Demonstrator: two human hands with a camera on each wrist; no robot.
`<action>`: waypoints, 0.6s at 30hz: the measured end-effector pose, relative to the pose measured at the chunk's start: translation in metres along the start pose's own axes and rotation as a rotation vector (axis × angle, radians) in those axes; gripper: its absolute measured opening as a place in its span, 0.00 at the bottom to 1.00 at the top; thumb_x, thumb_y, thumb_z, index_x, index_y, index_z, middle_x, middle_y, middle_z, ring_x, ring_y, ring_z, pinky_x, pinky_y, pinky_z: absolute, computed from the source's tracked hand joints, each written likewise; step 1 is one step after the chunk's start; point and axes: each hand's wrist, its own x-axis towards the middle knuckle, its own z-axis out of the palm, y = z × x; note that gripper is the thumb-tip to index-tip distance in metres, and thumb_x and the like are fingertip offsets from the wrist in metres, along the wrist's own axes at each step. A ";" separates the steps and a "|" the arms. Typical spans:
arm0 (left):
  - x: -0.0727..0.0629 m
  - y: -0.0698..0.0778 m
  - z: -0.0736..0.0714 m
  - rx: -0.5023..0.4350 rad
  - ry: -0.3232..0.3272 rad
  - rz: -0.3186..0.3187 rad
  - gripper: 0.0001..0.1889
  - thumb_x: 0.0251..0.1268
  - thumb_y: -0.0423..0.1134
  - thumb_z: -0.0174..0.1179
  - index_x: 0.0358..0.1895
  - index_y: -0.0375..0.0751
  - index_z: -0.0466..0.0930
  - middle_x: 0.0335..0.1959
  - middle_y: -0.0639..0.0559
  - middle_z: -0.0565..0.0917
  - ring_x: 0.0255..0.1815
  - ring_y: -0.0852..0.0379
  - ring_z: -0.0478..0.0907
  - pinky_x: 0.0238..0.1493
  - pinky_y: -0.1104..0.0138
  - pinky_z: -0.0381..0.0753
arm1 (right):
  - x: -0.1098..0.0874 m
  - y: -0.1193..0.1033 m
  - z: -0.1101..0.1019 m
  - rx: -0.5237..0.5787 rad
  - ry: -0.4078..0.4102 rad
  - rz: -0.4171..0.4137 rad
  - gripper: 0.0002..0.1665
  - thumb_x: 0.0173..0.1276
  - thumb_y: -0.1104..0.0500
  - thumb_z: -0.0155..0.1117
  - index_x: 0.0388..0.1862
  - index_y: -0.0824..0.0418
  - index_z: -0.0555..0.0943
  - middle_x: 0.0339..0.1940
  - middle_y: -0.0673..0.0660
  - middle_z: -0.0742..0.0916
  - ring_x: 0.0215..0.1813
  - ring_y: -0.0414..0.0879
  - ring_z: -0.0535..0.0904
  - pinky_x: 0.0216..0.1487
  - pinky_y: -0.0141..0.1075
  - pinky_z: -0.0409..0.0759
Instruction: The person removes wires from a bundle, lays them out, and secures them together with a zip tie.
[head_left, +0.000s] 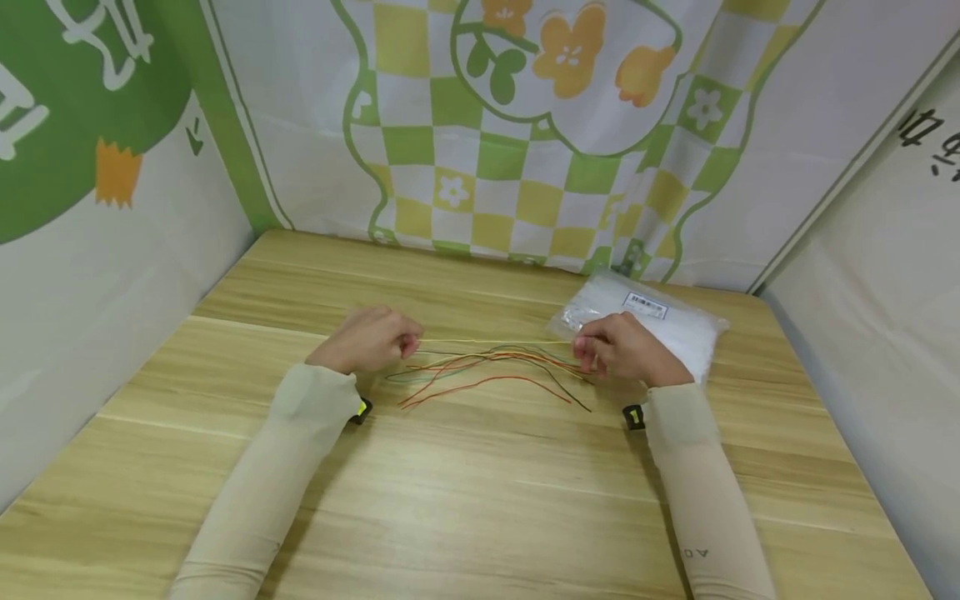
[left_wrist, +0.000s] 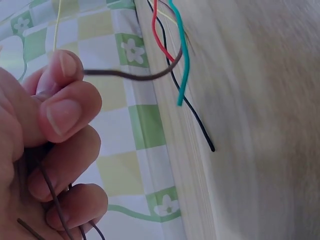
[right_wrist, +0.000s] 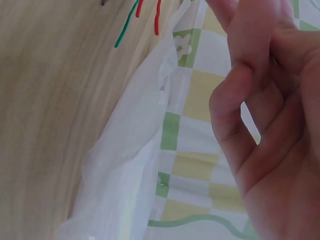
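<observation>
A thin yellow wire (head_left: 495, 341) runs nearly straight between the two hands, low over the table. My left hand (head_left: 371, 339) pinches one end of it between thumb and fingertips. In the left wrist view a brown wire (left_wrist: 125, 76) also comes out of that pinch, and several dark wires (left_wrist: 51, 187) pass through the curled fingers. The right hand (head_left: 626, 346) pinches the yellow wire's other end; in the right wrist view the fingers hide the grip. Between the hands and just nearer lie several loose wires, among them a red wire (head_left: 502, 377) and a green wire (left_wrist: 185, 60).
A clear plastic bag (head_left: 682, 329) with white contents and a barcode label lies beside and behind the right hand. The wood-grain table (head_left: 480, 500) stretches toward the person. Behind it hangs a checkered, flowered cloth (head_left: 502, 175), with printed panels on both sides.
</observation>
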 end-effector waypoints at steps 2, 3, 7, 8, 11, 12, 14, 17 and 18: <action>0.000 0.000 0.000 -0.005 -0.003 0.003 0.20 0.55 0.20 0.44 0.20 0.54 0.66 0.18 0.62 0.65 0.21 0.64 0.57 0.25 0.69 0.52 | 0.000 0.001 0.000 0.014 -0.007 0.007 0.15 0.81 0.61 0.61 0.34 0.62 0.88 0.26 0.54 0.90 0.23 0.51 0.86 0.29 0.37 0.85; 0.000 -0.001 0.001 -0.008 -0.003 0.004 0.20 0.56 0.20 0.44 0.20 0.54 0.65 0.18 0.62 0.64 0.21 0.63 0.56 0.26 0.69 0.51 | 0.000 0.001 0.000 0.015 -0.008 0.004 0.15 0.81 0.61 0.61 0.34 0.62 0.89 0.26 0.54 0.90 0.23 0.51 0.86 0.29 0.37 0.85; -0.001 0.000 0.001 -0.005 -0.015 0.002 0.20 0.57 0.20 0.46 0.20 0.55 0.66 0.20 0.63 0.67 0.22 0.63 0.60 0.27 0.68 0.55 | 0.000 0.003 0.000 0.008 -0.015 0.004 0.16 0.82 0.62 0.59 0.33 0.61 0.89 0.24 0.53 0.89 0.21 0.48 0.84 0.27 0.37 0.84; -0.001 0.000 0.001 -0.008 -0.025 -0.001 0.20 0.56 0.20 0.46 0.20 0.55 0.67 0.20 0.62 0.68 0.22 0.63 0.60 0.27 0.67 0.56 | 0.000 0.004 0.000 0.007 -0.021 0.006 0.16 0.82 0.63 0.59 0.33 0.61 0.89 0.24 0.52 0.89 0.20 0.47 0.83 0.27 0.37 0.84; -0.001 0.000 0.002 -0.027 -0.067 -0.015 0.20 0.59 0.21 0.45 0.21 0.55 0.68 0.22 0.62 0.70 0.23 0.63 0.62 0.28 0.67 0.59 | 0.000 0.006 0.001 0.022 -0.056 0.023 0.17 0.82 0.64 0.58 0.33 0.61 0.89 0.22 0.52 0.88 0.20 0.45 0.82 0.27 0.36 0.83; -0.001 0.000 0.002 -0.038 -0.081 -0.020 0.20 0.61 0.21 0.45 0.21 0.54 0.68 0.22 0.61 0.70 0.23 0.63 0.62 0.29 0.66 0.59 | 0.000 0.006 0.002 0.026 -0.069 0.022 0.17 0.82 0.64 0.58 0.33 0.62 0.88 0.21 0.52 0.88 0.20 0.44 0.82 0.27 0.36 0.84; -0.001 -0.001 0.001 -0.053 -0.109 -0.035 0.20 0.63 0.22 0.45 0.22 0.54 0.70 0.23 0.60 0.71 0.24 0.62 0.64 0.31 0.65 0.62 | 0.002 0.006 0.003 0.024 -0.094 0.017 0.18 0.82 0.63 0.58 0.31 0.61 0.88 0.20 0.51 0.87 0.21 0.44 0.82 0.29 0.36 0.84; -0.004 -0.002 -0.003 -0.068 -0.143 -0.051 0.18 0.66 0.24 0.45 0.25 0.52 0.73 0.25 0.59 0.74 0.27 0.61 0.67 0.34 0.65 0.65 | 0.006 0.007 0.007 0.001 -0.111 -0.018 0.19 0.83 0.61 0.59 0.29 0.59 0.87 0.19 0.49 0.85 0.21 0.43 0.81 0.32 0.35 0.83; -0.005 -0.002 -0.005 -0.072 -0.152 -0.062 0.17 0.66 0.24 0.46 0.26 0.51 0.74 0.26 0.59 0.74 0.27 0.61 0.68 0.35 0.64 0.66 | 0.007 0.007 0.009 -0.005 -0.112 -0.023 0.19 0.83 0.60 0.59 0.29 0.59 0.86 0.19 0.49 0.84 0.21 0.43 0.81 0.32 0.34 0.83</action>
